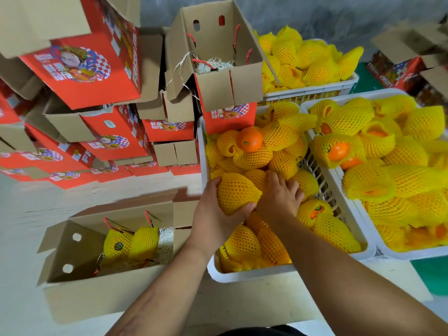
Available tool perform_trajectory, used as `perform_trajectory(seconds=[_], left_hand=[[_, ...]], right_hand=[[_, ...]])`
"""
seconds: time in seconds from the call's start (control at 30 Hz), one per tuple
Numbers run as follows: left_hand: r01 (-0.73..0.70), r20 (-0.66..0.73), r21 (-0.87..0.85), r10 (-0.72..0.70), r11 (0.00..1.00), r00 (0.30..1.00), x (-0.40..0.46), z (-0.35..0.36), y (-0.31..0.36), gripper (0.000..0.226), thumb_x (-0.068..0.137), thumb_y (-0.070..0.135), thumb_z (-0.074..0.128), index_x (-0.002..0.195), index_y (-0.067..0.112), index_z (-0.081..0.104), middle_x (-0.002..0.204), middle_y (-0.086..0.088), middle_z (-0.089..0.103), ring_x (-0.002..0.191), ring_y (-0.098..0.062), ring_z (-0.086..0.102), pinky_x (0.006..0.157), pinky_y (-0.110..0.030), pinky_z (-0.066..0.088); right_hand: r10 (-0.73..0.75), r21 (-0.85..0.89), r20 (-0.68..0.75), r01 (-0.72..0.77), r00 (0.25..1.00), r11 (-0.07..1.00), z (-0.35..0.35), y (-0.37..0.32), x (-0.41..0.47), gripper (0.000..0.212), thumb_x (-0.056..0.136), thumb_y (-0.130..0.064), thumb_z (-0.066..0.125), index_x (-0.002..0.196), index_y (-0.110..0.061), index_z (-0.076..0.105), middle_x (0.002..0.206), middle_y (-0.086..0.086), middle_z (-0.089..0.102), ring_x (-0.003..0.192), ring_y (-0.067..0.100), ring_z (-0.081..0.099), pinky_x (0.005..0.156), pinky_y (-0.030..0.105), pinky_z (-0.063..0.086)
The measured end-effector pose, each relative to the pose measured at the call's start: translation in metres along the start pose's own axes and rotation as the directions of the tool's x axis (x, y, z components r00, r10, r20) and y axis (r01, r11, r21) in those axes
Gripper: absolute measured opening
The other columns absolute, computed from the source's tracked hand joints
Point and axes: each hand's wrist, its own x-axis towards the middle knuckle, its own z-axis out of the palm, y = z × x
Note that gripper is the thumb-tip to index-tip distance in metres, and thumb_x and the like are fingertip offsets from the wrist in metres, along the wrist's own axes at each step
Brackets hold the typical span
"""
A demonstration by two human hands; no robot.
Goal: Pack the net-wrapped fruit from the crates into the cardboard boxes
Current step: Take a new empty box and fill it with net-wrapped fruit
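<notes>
Yellow net-wrapped fruit (pixel 236 194), left hand (pixel 218 214) gripping

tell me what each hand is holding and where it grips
The left hand grips a net-wrapped fruit from below, around its lower end. The right hand rests on fruit in the crate; no clear grip shows.

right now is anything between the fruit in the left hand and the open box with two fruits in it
Nothing visible. The left hand grips a net-wrapped fruit above the crate's left edge; the open box sits lower left, flaps open.

Bare forearms, no sleeves; dark garment (pixel 261 330) at waist
</notes>
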Motion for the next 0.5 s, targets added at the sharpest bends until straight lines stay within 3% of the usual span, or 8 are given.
perform_trajectory(seconds=[0.1, 0.17, 0.23, 0.37, 0.43, 0.5], left_hand=[[-0.016, -0.01, -0.122, 0.015, 0.992, 1.0, 0.0, -0.005, 0.003, 0.094, 0.066, 0.077, 0.077, 0.142, 0.044, 0.031, 0.137, 0.011, 0.055, 0.118, -0.015, 0.063, 0.091, -0.046, 0.06], [-0.045, -0.009, -0.231, 0.045, 0.972, 0.999, 0.0, -0.007, 0.004, 0.087, 0.075, 0.066, 0.077, 0.143, 0.042, 0.029, 0.134, 0.014, 0.056, 0.113, -0.01, 0.065, 0.084, -0.04, 0.061], [-0.068, -0.023, -0.343, 0.064, 0.937, 0.998, -0.002, -0.009, 0.005, 0.08, 0.081, 0.064, 0.071, 0.144, 0.036, 0.03, 0.13, 0.025, 0.055, 0.111, -0.003, 0.064, 0.082, -0.028, 0.059], [-0.01, -0.072, -0.522, -0.032, 0.853, 0.997, -0.003, -0.02, 0.011, 0.057, 0.094, 0.068, 0.047, 0.136, 0.03, 0.043, 0.119, 0.041, 0.056, 0.11, 0.009, 0.06, 0.085, -0.014, 0.053], [0.143, -0.014, -0.702, -0.214, 0.698, 0.977, 0.0, -0.033, 0.013, 0.055, 0.098, 0.071, 0.041, 0.133, 0.031, 0.054, 0.131, 0.017, 0.063, 0.121, -0.008, 0.063, 0.102, -0.033, 0.054], [0.294, 0.124, -0.82, -0.35, 0.49, 0.929, 0.002, -0.052, 0.013, 0.071, 0.086, 0.074, 0.047, 0.141, 0.03, 0.055, 0.137, -0.004, 0.065, 0.126, -0.026, 0.063, 0.11, -0.052, 0.049]], right_hand=[[0.081, 0.262, -0.026, -0.072, 0.996, 0.962, -0.01, -0.005, -0.016, 0.08, 0.062, -0.06, 0.048, 0.131, -0.02, 0.043, 0.136, 0.007, 0.052, 0.126, 0.035, 0.038, 0.106, 0.053, 0.026], [0.044, 0.558, -0.034, -0.018, 0.998, 0.83, -0.014, -0.007, -0.029, 0.081, 0.064, -0.067, 0.068, 0.127, -0.022, 0.042, 0.126, 0.006, 0.057, 0.12, 0.03, 0.049, 0.103, 0.052, 0.039], [-0.058, 0.73, -0.065, 0.087, 0.996, 0.678, -0.018, -0.011, -0.043, 0.082, 0.067, -0.053, 0.091, 0.127, -0.027, 0.042, 0.121, -0.004, 0.06, 0.112, 0.015, 0.06, 0.094, 0.047, 0.053], [-0.171, 0.832, -0.043, 0.131, 0.984, 0.539, -0.025, -0.027, -0.06, 0.088, 0.075, -0.027, 0.092, 0.146, -0.028, 0.039, 0.137, -0.003, 0.06, 0.124, 0.011, 0.061, 0.102, 0.038, 0.054], [-0.233, 0.889, 0.017, 0.092, 0.972, 0.448, -0.027, -0.039, -0.064, 0.075, 0.078, -0.024, 0.085, 0.142, -0.032, 0.047, 0.13, -0.003, 0.067, 0.12, 0.015, 0.065, 0.102, 0.045, 0.055], [-0.237, 0.955, 0.127, -0.055, 0.963, 0.292, -0.025, -0.056, -0.07, 0.062, 0.079, -0.03, 0.072, 0.137, -0.037, 0.052, 0.126, 0.001, 0.07, 0.12, 0.025, 0.066, 0.104, 0.053, 0.052]])
